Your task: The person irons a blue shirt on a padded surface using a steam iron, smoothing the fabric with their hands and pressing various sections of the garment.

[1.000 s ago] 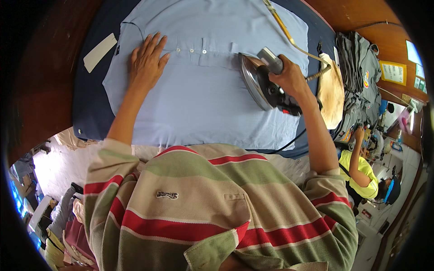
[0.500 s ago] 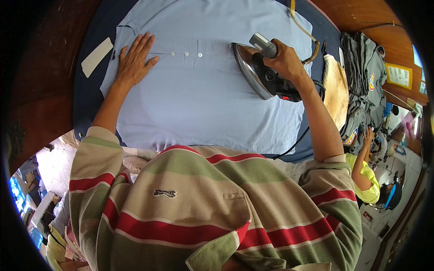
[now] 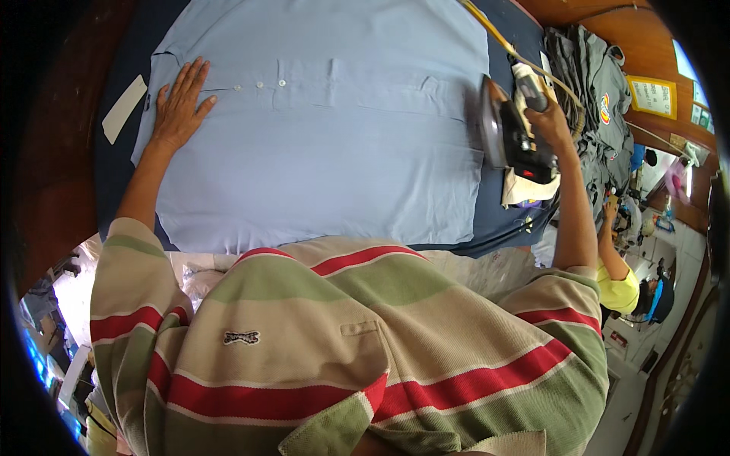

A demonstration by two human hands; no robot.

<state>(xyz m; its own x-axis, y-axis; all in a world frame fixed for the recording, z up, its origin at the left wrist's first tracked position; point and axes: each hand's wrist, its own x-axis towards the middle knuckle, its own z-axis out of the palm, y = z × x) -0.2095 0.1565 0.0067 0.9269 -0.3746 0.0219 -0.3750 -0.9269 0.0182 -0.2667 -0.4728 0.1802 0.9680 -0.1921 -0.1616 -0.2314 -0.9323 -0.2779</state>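
Observation:
A light blue shirt [image 3: 319, 167] with white buttons lies spread on a dark blue cloth [image 3: 456, 249]. My left hand [image 3: 179, 110] rests flat on its left part, fingers stretched out, just left of the button row. My right hand [image 3: 551, 121] grips an iron [image 3: 528, 161] by its grey handle. The iron, slightly blurred, is at the shirt's right edge and partly covers a beige cloth pad [image 3: 525, 190]. Whether its soleplate touches anything cannot be made out. A few creases show in the shirt's right part.
The yellowish cord [image 3: 494, 30] crosses the far right of the shirt. Dark grey garments [image 3: 601, 99] are piled at the right. A white card [image 3: 124, 110] lies at the left. Further right, a person in a yellow top [image 3: 620, 287] is partly visible.
My right hand has carried the iron right, from over the shirt to its right edge. My left hand stays flat on the same part of the shirt. The whole view has shifted a little.

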